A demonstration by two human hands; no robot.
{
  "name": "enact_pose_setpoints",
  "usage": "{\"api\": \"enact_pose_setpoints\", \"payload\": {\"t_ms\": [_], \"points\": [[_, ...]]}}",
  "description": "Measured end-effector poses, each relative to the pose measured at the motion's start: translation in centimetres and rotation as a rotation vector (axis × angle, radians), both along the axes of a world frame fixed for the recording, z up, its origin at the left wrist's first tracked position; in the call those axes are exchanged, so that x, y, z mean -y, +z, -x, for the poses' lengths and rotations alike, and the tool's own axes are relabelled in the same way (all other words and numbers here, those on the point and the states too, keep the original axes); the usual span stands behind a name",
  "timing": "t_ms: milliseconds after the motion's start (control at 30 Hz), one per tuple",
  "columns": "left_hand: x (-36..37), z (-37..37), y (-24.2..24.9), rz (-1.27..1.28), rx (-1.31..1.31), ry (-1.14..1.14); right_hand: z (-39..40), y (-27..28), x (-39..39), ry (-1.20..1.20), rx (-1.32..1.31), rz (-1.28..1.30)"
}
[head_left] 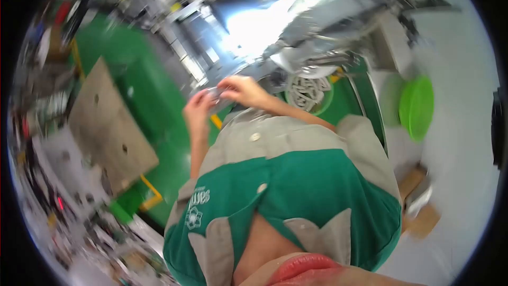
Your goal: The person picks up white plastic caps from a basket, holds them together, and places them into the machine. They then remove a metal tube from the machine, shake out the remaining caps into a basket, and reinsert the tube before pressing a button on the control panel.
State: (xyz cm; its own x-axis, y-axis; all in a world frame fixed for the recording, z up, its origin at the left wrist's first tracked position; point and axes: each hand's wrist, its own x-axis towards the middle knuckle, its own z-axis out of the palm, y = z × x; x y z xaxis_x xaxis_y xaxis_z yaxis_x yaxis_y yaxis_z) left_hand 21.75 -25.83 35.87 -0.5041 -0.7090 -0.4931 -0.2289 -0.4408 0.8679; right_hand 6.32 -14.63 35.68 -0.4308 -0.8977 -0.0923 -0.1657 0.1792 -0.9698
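In front of my waist, both hands meet around a small, pale, shiny piece [214, 94], too blurred to name. My left hand [197, 108] has its fingers closed on the near-left side of it. From the other side, my right hand [244, 91] bends its thumb and fingers to the same piece. The fingers partly cover it. To the right of my right forearm, a green basin [324, 107] holds several white, looped parts [307, 93].
A metal machine [328, 18] with a bright glare stands ahead. A bright green basin [417, 108] is by the white wall at right. A brown board [108, 127] with dark holes lies at left over the green floor [174, 180]. Cardboard pieces [423, 221] lie behind at right.
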Motion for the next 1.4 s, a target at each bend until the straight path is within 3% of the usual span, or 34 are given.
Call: {"api": "enact_pose_setpoints", "payload": {"t_ms": [33,100,167,233,300,400,500,533,633,833,900,933,1033,1100,1133,1200,1300,1400], "points": [[2.3,-1.2,-2.7,0.162,0.149,0.054,0.9,0.1,-1.1,0.049,-0.038,0.017],[7.4,-3.4,-7.1,0.286,0.086,0.166,3.2,0.8,-4.7,0.01,-0.093,0.037],[12.0,-5.5,-11.6,0.341,0.239,0.025,5.7,-0.1,-9.6,-0.084,-0.153,-0.172],[13.6,-5.8,-14.6,0.313,0.268,-0.121,7.7,-1.4,-15.3,-0.347,0.05,-0.345],[13.9,-4.8,-14.4,0.302,0.301,-0.181,9.8,-1.1,-20.2,-0.618,-0.073,-0.568],[12.8,-3.7,-13.6,0.341,0.343,-0.22,11.7,1.7,-21.5,-0.909,-0.257,-0.269],[12.5,-3.3,-12.7,0.46,0.39,-0.286,14.4,1.1,-21.0,-0.618,-0.478,-0.263],[12.9,-3.7,-13.2,0.608,0.433,-0.311,14.6,1.4,-20.5,-0.624,-0.21,-0.158],[11.8,-4.1,-11.3,0.68,0.563,-0.108,15.8,-0.3,-21.1,-0.506,-0.162,-0.157],[-0.5,0.1,-3.7,0.742,0.477,0.103,15.5,-0.6,-21.2,-0.53,-0.262,-0.319],[-4.7,1.6,-4.1,0.835,0.35,-0.004,15.3,-0.2,-21.2,-0.522,-0.209,-0.384],[-7.1,3.4,-1.6,0.766,0.575,-0.181,15.1,0.2,-21.1,-0.525,-0.158,-0.422],[-11.3,7.0,-3.5,0.988,0.09,-0.355,15.7,4.4,-20.6,-0.441,-0.102,-0.595],[-13.0,8.9,-4.5,0.794,0.052,-0.507,16.2,-2.4,-21.7,-0.523,-0.647,-0.213],[-14.0,9.6,-4.9,0.731,0.031,-0.556,16.2,0.7,-22.4,-0.401,-0.314,-0.325],[-14.9,11.4,-4.2,0.683,-0.002,-0.724,16.2,-0.7,-22.0,-0.403,-0.413,-0.256],[-15.9,14.3,-3.8,0.632,0.003,-0.844,15.2,3.1,-21.1,-0.523,-0.6,-0.131],[-16.2,16.1,-3.9,0.667,-0.076,-0.898,14.6,4.8,-21.5,-0.43,-0.54,-0.122]]}}
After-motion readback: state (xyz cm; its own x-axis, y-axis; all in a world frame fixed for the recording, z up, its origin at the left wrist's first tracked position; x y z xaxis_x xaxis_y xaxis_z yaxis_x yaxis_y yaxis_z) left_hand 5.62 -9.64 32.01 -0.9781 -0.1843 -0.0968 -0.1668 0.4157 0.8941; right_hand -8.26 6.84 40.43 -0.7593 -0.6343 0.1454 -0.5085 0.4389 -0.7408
